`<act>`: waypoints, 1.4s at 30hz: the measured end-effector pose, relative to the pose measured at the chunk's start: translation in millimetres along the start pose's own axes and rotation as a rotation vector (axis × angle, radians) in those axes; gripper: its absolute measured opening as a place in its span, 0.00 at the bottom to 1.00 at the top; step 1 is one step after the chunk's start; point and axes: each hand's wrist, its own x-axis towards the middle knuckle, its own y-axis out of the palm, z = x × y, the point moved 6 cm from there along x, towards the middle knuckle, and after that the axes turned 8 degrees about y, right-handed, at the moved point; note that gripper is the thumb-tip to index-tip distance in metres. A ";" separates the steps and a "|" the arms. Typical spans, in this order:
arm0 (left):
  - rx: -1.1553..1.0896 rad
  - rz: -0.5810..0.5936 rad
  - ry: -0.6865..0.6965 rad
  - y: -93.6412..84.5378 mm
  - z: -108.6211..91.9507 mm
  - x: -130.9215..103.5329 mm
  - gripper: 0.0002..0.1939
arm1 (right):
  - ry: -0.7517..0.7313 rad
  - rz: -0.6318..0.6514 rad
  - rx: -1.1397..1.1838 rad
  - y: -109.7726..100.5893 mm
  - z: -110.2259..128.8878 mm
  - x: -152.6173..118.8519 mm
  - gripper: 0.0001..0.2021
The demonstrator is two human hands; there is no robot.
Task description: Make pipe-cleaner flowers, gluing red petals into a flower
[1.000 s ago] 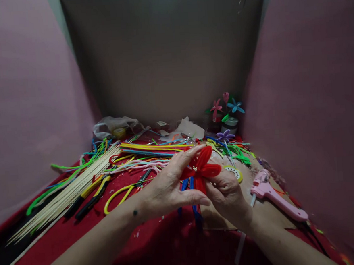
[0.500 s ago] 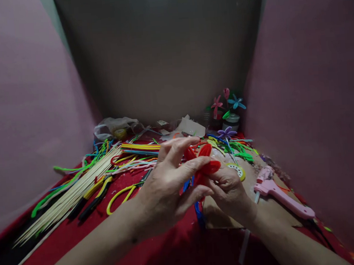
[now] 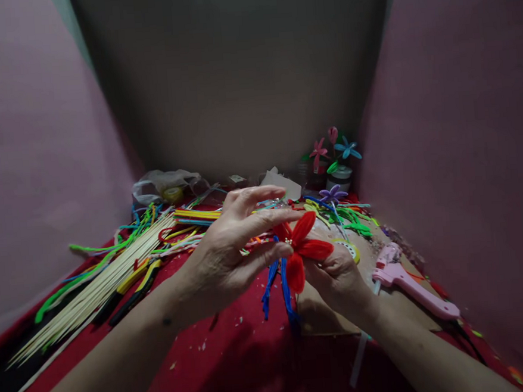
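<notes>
A red fuzzy flower point(image 3: 312, 249) with several petals and small pale beads at its centre faces up between my hands. My right hand point(image 3: 338, 271) is closed on it from behind and below; its fingertips are hidden by the petals. My left hand point(image 3: 233, 240) reaches over from the left, thumb tip at the flower's centre and index finger stretched along the upper petals, the fingers apart. Blue fuzzy stems point(image 3: 286, 284) hang just left of the lower petal.
Pale sticks point(image 3: 101, 279), pliers point(image 3: 136, 288) and coloured stems lie at left. A pink glue gun point(image 3: 413, 284) rests on cardboard point(image 3: 323, 314) at right. Behind are a purple flower point(image 3: 332, 194), a yellow tape roll point(image 3: 351, 249), jars with flowers and a plastic bag point(image 3: 166, 182).
The red flower has turned to show its petals and centre. My left hand has opened out and shifted left, uncovering the flower and the blue stems. The view has shifted slightly.
</notes>
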 end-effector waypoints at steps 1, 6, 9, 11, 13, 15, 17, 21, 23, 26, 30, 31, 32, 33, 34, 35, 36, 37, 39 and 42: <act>-0.011 -0.030 -0.020 -1.9 2.7 1.5 0.13 | -0.002 0.008 0.001 0.8 0.5 -0.2 0.11; -0.160 -0.049 -0.212 -3.8 23.1 17.0 0.09 | -0.008 0.121 -0.013 7.5 5.6 -1.3 0.10; -0.428 0.245 -0.406 16.8 34.8 24.4 0.09 | -0.033 0.187 -0.021 10.0 12.4 -2.9 0.10; -0.570 0.415 -0.476 31.4 37.0 24.6 0.09 | -0.055 0.203 -0.042 10.1 16.6 -4.0 0.11; -0.642 0.455 -0.510 40.4 39.6 24.1 0.09 | -0.069 0.200 -0.059 9.1 19.3 -4.8 0.11; -0.677 0.438 -0.519 45.2 41.3 22.9 0.09 | -0.077 0.188 -0.062 7.7 20.6 -5.2 0.12; -0.680 0.417 -0.512 45.4 40.9 20.9 0.11 | -0.068 0.186 -0.054 6.9 20.5 -5.2 0.11; -0.514 0.170 -0.406 20.9 33.6 18.3 0.17 | -0.011 0.149 -0.006 2.6 15.2 -3.8 0.12; -0.349 0.047 -0.295 7.2 22.7 12.9 0.22 | 0.018 0.121 0.007 -0.2 11.0 -3.1 0.12; -0.028 -0.017 -0.103 3.6 2.0 -0.7 0.36 | 0.000 0.070 -0.024 -3.7 8.5 -2.4 0.11; 0.193 0.042 -0.016 26.2 -5.9 -16.3 0.48 | -0.024 -0.007 -0.045 -6.2 8.9 -2.6 0.11; 0.184 0.072 -0.039 33.1 -2.8 -18.4 0.47 | -0.010 -0.017 -0.036 -6.2 8.3 -2.8 0.12; 0.157 0.095 -0.064 39.0 1.1 -19.8 0.45 | 0.007 -0.028 -0.022 -6.2 7.5 -3.0 0.13; 0.123 0.106 -0.086 43.6 4.9 -20.7 0.44 | 0.018 -0.038 -0.006 -6.3 7.0 -3.2 0.13; 0.086 0.107 -0.101 47.1 8.2 -21.1 0.44 | 0.026 -0.046 0.011 -6.4 6.6 -3.6 0.13; 0.050 0.100 -0.111 49.6 10.9 -21.2 0.44 | 0.032 -0.053 0.027 -6.5 6.4 -3.8 0.14; 0.018 0.088 -0.117 51.5 12.9 -21.3 0.45 | 0.039 -0.055 0.041 -6.4 6.0 -4.1 0.14; -0.011 0.074 -0.124 53.1 14.3 -21.6 0.45 | 0.046 -0.056 0.052 -6.3 5.7 -4.3 0.14; -0.052 0.043 -0.137 55.8 15.6 -22.6 0.47 | 0.058 -0.057 0.071 -6.2 4.8 -4.6 0.14; -0.067 0.016 -0.160 59.7 15.8 -25.4 0.47 | 0.075 -0.062 0.086 -6.6 1.9 -5.1 0.14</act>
